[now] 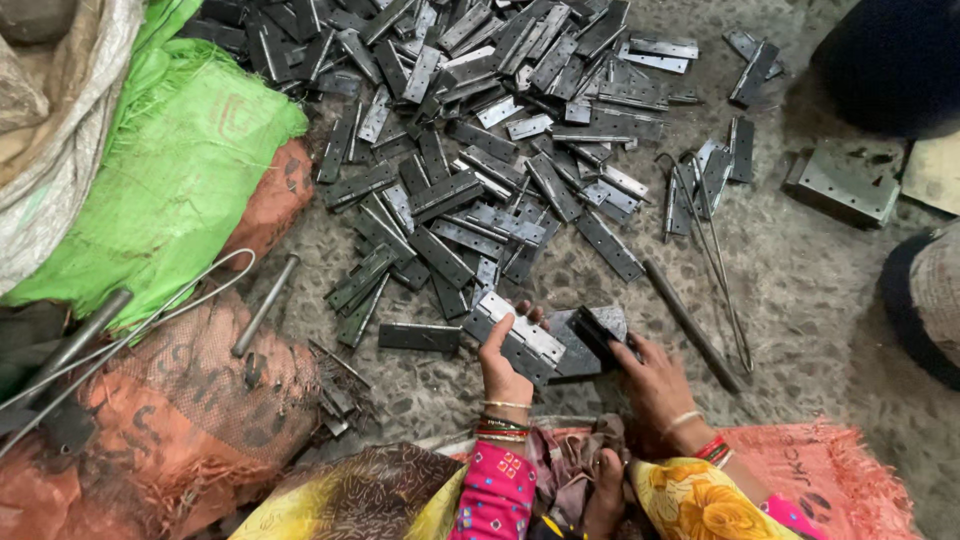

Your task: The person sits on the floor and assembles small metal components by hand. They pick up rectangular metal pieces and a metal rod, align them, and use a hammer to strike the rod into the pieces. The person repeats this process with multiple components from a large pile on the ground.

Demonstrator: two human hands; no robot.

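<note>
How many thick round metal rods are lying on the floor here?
3 that I can make out: one rod left of the hinge pile, one dark rod right of the right hand, one at the far left on the sacks. More may lie hidden under the hinges.

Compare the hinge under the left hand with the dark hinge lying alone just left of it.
The hinge under the left hand is light silver; the lone hinge is dark grey. The silver one lies diagonally on other hinges, fingers on it; the dark one lies nearly level on the bare floor, untouched. Both are flat, elongated metal hinges.
</note>
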